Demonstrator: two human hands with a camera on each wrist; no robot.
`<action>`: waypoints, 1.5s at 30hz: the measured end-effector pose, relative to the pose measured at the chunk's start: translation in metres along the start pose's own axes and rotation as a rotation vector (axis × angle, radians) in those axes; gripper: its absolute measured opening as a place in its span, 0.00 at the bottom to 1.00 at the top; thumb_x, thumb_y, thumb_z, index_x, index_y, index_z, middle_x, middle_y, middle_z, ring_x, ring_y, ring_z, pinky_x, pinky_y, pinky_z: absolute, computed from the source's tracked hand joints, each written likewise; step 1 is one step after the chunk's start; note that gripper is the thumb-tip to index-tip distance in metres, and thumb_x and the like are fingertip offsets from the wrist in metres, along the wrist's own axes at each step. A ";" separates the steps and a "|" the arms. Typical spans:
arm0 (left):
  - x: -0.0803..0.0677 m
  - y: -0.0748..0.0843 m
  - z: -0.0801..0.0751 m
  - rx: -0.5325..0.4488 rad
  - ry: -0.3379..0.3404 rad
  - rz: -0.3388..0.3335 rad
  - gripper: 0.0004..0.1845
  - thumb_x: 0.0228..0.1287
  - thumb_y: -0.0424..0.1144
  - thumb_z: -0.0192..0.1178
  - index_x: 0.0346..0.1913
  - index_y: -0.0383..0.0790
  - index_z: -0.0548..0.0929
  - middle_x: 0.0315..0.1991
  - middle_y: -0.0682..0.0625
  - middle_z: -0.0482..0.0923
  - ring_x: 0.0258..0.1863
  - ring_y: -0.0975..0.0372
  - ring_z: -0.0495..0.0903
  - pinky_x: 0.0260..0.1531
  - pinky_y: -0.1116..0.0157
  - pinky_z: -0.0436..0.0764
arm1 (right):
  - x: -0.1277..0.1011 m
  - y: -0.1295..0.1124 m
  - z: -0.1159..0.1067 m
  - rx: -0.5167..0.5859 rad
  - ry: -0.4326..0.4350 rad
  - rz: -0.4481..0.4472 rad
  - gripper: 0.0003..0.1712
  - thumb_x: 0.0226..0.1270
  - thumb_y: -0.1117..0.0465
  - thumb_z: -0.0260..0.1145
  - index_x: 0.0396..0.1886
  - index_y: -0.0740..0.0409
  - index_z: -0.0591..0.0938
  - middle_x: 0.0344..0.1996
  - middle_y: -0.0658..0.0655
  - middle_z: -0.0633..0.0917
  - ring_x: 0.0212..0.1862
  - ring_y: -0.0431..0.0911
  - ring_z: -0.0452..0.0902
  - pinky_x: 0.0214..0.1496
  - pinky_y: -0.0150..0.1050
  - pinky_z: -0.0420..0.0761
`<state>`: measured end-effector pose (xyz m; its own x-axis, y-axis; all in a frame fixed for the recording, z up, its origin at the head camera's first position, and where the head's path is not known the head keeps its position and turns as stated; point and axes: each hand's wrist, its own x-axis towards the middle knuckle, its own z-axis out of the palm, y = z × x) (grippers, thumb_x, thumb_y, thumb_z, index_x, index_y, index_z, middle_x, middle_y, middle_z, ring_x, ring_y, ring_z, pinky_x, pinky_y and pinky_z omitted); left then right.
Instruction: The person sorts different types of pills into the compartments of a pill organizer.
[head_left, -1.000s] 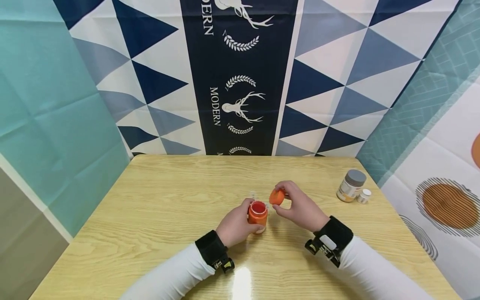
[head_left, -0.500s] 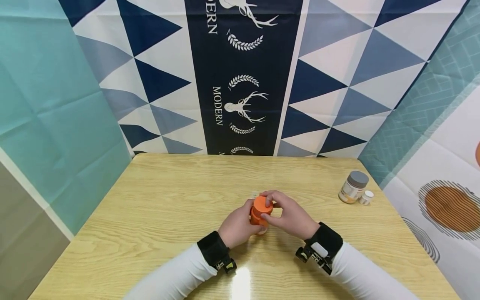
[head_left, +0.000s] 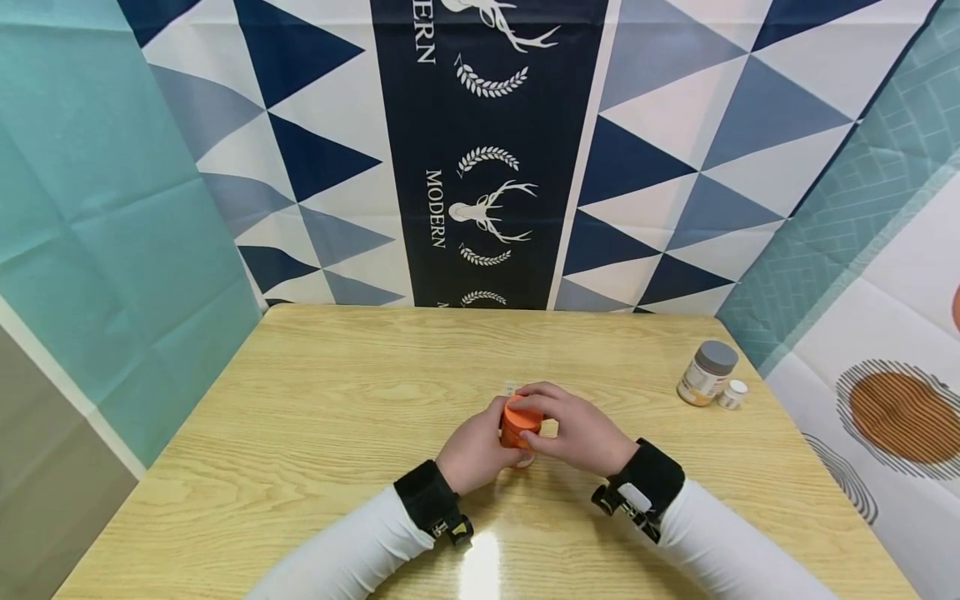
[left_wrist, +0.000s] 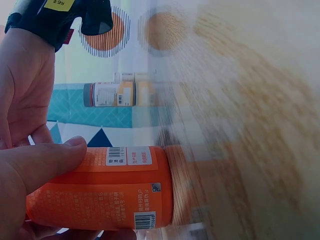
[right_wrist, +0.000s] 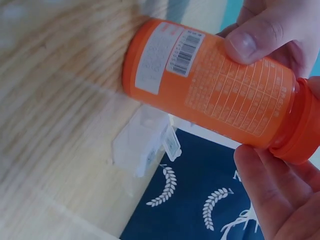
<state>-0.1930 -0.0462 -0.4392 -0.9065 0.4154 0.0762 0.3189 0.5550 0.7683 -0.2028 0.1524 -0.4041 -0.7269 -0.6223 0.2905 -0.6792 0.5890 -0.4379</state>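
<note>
An orange supplement bottle [left_wrist: 100, 192] with printed labels and barcodes stands upright at the middle of the table. My left hand [head_left: 472, 452] grips its body, the thumb lying across the near side. On the bottle's mouth sits its orange screw cap [head_left: 522, 410], and the fingers of my right hand [head_left: 577, 431] hold it by the rim from the right. The right wrist view has the cap [right_wrist: 302, 132] at the neck, with a narrow band of the neck showing below it.
Behind the bottle is a small clear plastic box [right_wrist: 141, 142] with its lid raised. A grey-capped jar [head_left: 705, 375] and a small white bottle [head_left: 732, 394] stand at the table's right edge. Patterned cloth walls [head_left: 480, 167] rise behind the table [head_left: 337, 375].
The right hand has brought the cap leftward from beside the bottle onto its mouth, and its fingers have since shifted round the cap. The left hand keeps its grip in nearly the same place.
</note>
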 end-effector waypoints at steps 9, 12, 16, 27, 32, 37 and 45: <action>0.000 0.000 -0.001 0.020 0.009 0.002 0.34 0.59 0.45 0.72 0.65 0.40 0.69 0.50 0.51 0.81 0.39 0.66 0.79 0.41 0.66 0.78 | 0.001 -0.003 0.010 -0.126 0.089 -0.003 0.17 0.59 0.53 0.76 0.47 0.51 0.83 0.47 0.49 0.78 0.38 0.40 0.78 0.40 0.33 0.81; 0.001 0.000 -0.001 0.014 0.007 -0.004 0.33 0.59 0.44 0.72 0.64 0.40 0.70 0.49 0.52 0.81 0.36 0.66 0.77 0.40 0.67 0.77 | 0.002 -0.005 0.015 -0.142 0.128 0.049 0.17 0.58 0.49 0.77 0.41 0.50 0.81 0.40 0.47 0.75 0.31 0.40 0.74 0.34 0.31 0.77; 0.001 -0.002 0.000 0.005 0.008 -0.005 0.32 0.59 0.42 0.71 0.63 0.39 0.70 0.47 0.53 0.80 0.35 0.65 0.76 0.39 0.68 0.77 | 0.004 -0.008 0.020 -0.112 0.141 0.123 0.23 0.59 0.41 0.74 0.43 0.50 0.78 0.39 0.47 0.74 0.30 0.39 0.71 0.33 0.32 0.75; 0.001 -0.004 -0.001 -0.042 -0.015 -0.003 0.35 0.58 0.43 0.73 0.66 0.42 0.68 0.50 0.52 0.80 0.42 0.66 0.80 0.42 0.67 0.79 | 0.002 0.000 -0.001 0.141 -0.092 -0.008 0.31 0.67 0.67 0.61 0.71 0.54 0.72 0.71 0.53 0.70 0.71 0.51 0.65 0.68 0.52 0.68; 0.003 -0.003 -0.002 -0.055 -0.017 -0.015 0.35 0.59 0.43 0.73 0.66 0.43 0.68 0.51 0.52 0.80 0.43 0.66 0.80 0.42 0.67 0.79 | 0.005 0.000 -0.004 0.094 -0.081 0.014 0.28 0.66 0.64 0.64 0.68 0.52 0.76 0.64 0.53 0.76 0.63 0.50 0.73 0.62 0.49 0.75; 0.004 -0.003 0.000 -0.047 -0.023 -0.016 0.35 0.57 0.44 0.73 0.65 0.44 0.69 0.51 0.54 0.80 0.41 0.67 0.78 0.41 0.67 0.78 | 0.010 -0.007 0.001 0.034 -0.015 0.131 0.22 0.64 0.54 0.69 0.58 0.52 0.82 0.48 0.49 0.77 0.44 0.41 0.74 0.47 0.38 0.80; 0.003 -0.004 0.001 -0.084 -0.022 -0.019 0.32 0.56 0.43 0.74 0.62 0.49 0.71 0.44 0.57 0.80 0.37 0.66 0.78 0.37 0.67 0.77 | 0.019 -0.014 0.011 -0.027 0.056 0.348 0.29 0.67 0.35 0.62 0.42 0.57 0.79 0.38 0.54 0.78 0.35 0.46 0.75 0.35 0.40 0.78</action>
<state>-0.1967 -0.0469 -0.4429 -0.9053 0.4221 0.0480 0.2769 0.5006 0.8202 -0.2058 0.1269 -0.4016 -0.9192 -0.3529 0.1747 -0.3918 0.7746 -0.4966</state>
